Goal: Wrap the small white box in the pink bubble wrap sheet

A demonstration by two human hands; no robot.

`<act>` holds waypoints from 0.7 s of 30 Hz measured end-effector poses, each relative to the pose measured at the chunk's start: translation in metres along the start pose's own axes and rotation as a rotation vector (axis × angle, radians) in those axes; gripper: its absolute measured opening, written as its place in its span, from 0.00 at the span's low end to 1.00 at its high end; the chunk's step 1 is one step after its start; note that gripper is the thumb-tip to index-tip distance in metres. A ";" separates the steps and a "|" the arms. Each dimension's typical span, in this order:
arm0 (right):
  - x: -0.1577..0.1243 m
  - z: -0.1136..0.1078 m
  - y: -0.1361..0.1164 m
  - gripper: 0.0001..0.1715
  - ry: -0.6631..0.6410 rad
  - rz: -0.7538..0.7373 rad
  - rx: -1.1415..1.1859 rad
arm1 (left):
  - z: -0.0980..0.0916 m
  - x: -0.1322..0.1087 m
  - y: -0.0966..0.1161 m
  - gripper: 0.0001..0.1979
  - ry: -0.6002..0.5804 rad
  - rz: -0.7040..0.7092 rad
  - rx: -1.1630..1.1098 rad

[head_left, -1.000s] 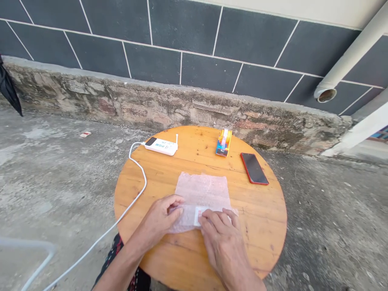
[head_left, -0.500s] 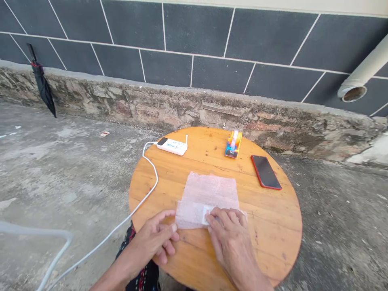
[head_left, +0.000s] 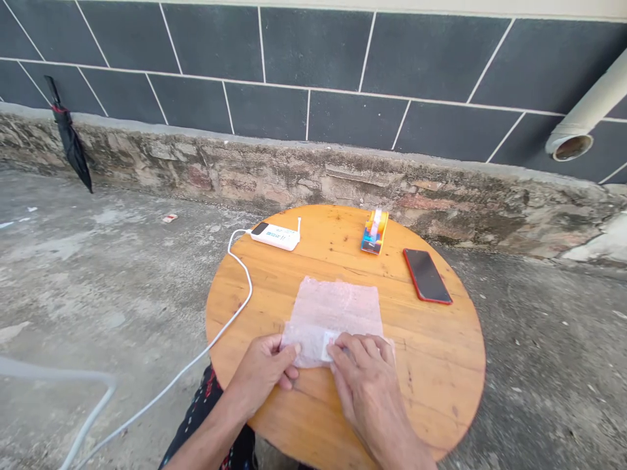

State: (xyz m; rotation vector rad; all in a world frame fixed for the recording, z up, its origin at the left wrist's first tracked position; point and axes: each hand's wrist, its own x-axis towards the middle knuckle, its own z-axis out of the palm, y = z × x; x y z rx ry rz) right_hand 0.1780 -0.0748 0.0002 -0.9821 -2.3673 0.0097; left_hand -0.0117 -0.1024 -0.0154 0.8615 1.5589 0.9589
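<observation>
A pinkish, see-through sheet of bubble wrap (head_left: 337, 301) lies on the round wooden table (head_left: 435, 365), its near edge folded over. Within the fold shows a small white rectangular item (head_left: 327, 346), partly covered by my fingers; its kind I cannot make out. My left hand (head_left: 272, 365) pinches the left end of the fold, thumb on top and fingers beneath. Curled over the right part of the fold, my right hand (head_left: 367, 372) presses the wrap at the white item with its fingertips.
Toward the back left is a white power-bank-like device (head_left: 275, 236) with a white cable (head_left: 196, 362) running off the table. A tape dispenser (head_left: 375, 232) stands at the back, a red-edged phone (head_left: 427, 277) at right. A black umbrella (head_left: 71, 140) leans on the wall.
My left hand has moved right and closed its thumb and fingers on the left end of the bubble wrap. My right hand stays nearly in place on the fold.
</observation>
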 end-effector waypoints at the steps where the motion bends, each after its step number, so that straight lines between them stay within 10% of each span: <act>1: 0.000 0.000 0.000 0.14 0.003 -0.001 0.002 | 0.003 0.002 0.000 0.18 0.022 0.012 0.001; 21: -0.001 0.007 0.006 0.14 0.006 -0.013 0.057 | 0.017 0.005 -0.002 0.32 0.155 0.042 -0.102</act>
